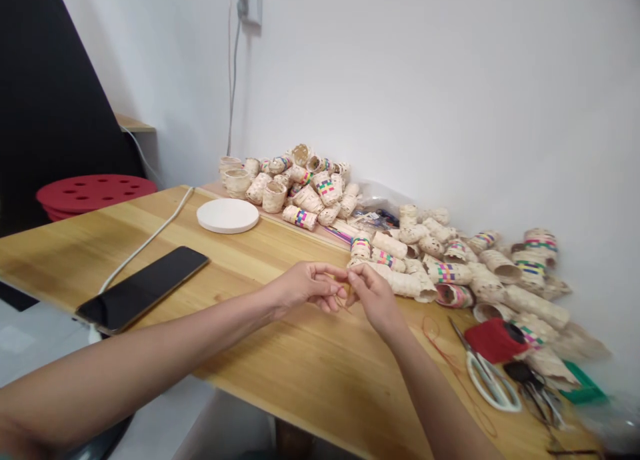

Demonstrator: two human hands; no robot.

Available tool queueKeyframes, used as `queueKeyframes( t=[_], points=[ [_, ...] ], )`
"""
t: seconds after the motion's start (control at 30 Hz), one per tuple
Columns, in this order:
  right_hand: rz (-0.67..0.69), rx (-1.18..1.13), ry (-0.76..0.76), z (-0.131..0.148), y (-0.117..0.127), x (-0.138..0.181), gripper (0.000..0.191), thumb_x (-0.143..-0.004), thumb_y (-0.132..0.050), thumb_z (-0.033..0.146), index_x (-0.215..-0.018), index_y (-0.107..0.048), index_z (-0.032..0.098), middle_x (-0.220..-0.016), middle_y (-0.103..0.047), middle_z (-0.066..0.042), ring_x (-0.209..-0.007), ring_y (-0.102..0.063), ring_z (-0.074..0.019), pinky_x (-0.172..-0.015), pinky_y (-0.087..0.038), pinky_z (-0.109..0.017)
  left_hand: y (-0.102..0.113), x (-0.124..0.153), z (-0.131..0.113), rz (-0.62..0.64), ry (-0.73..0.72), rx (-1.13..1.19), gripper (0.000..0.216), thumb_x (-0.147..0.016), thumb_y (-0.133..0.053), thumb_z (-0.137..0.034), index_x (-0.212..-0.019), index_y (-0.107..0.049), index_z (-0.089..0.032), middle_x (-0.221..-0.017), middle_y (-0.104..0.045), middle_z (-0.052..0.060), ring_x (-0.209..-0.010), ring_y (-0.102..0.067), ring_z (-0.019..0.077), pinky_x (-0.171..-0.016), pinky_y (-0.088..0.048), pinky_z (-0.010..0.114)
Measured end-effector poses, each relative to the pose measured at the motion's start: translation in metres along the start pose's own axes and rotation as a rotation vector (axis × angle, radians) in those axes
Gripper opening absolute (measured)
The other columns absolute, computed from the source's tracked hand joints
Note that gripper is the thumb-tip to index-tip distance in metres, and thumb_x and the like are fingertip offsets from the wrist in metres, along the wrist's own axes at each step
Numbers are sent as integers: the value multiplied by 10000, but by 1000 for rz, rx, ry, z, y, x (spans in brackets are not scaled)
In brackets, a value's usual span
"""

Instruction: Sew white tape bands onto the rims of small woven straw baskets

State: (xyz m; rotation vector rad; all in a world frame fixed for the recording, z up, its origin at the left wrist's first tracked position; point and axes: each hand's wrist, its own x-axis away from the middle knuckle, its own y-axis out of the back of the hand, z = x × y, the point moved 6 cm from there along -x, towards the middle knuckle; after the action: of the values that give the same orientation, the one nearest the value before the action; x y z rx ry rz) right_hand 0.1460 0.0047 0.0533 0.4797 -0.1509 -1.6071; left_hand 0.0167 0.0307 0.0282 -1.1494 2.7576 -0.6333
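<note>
Thin reddish thread (343,303) is pinched by the left hand (305,288) and right hand (374,299), beside the pile of pale woven straw rings (390,245); a loose pinch could drop it.

White wall (450,80), wooden table (300,370), red stool (95,190)

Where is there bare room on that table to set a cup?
The table is bare between the phone and the white disc, and near its left corner. Crowded along the wall with woven tubes, and around the scissors.
</note>
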Motion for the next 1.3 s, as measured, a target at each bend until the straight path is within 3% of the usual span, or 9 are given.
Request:
queueKeyframes(
  t=[0.1,0.33,0.53,0.63,0.73,0.83,0.93,1.07,1.3],
  points=[
    [21,34,18,-2,-3,1,258,-843,-531,448,-814,-569,194,-655,-636,-2,-578,-603,-153,-555,-499,-271,-2,-1,0,1,-18,-8,409,-666,-806,-229,-1019,-643,-102,-806,-725,89,-603,-670,139,-565,-521,229],
    [-48,150,62,20,20,1,221,-811,-578,404,-796,-624,189,-674,-634,-12,-610,-572,-148,-583,-447,-262,0,-5,5,-56,10,-64,291,-758,-683,-127,-1036,-600,-111,-717,-705,44,-564,-669,130,-528,-512,211],
    [-64,133,58,34,32,1,254,-798,-594,425,-811,-641,176,-696,-682,-38,-618,-624,-155,-538,-478,-248,0,-7,-3,-124,-113,-384,340,-804,-545,-141,-1139,-601,-139,-789,-705,38,-436,-578,78,-390,-371,163],
    [-243,100,70,58,69,9,255,-779,-641,424,-872,-658,187,-739,-700,-51,-655,-653,-170,-463,-451,-222,22,-8,-11,-255,-207,-620,378,-811,-479,-129,-1163,-615,-162,-814,-705,29,-428,-542,55,-443,-386,164],
    [-548,8,106,91,133,26,166,-745,-710,344,-853,-689,221,-783,-706,-56,-688,-661,-159,-462,-424,-221,57,-8,-15,-385,-234,-749,407,-789,-455,-103,-1156,-624,-150,-784,-680,14,-435,-521,50,-501,-412,169],
    [-689,-126,142,112,191,37,50,-714,-724,228,-757,-700,234,-762,-695,-50,-760,-671,-143,-495,-397,-254,84,-8,-14,-435,-215,-769,435,-745,-445,-68,-1136,-628,-127,-736,-654,6,-438,-504,57,-482,-392,163],
    [-777,-89,225,121,228,43,100,-629,-768,214,-695,-693,222,-679,-674,-32,-674,-670,-134,-441,-387,-204,90,-12,-10,-423,-188,-763,417,-744,-447,-81,-1118,-628,-119,-720,-656,8,-437,-488,62,-463,-388,159],
    [-696,-48,170,121,225,37,188,-556,-800,188,-712,-696,176,-690,-691,-56,-613,-671,-162,-426,-476,-182,72,-23,-9,-339,-146,-737,379,-786,-444,-127,-1122,-617,-99,-814,-686,53,-447,-501,62,-409,-377,152],
    [-523,50,191,157,187,11,41,-744,-699,171,-784,-697,169,-733,-701,-58,-661,-686,-152,-440,-476,-173,16,-36,-14,-142,-155,-707,362,-843,-451,-181,-1165,-614,-155,-1031,-685,66,-485,-575,59,-339,-335,138]
  ],
)
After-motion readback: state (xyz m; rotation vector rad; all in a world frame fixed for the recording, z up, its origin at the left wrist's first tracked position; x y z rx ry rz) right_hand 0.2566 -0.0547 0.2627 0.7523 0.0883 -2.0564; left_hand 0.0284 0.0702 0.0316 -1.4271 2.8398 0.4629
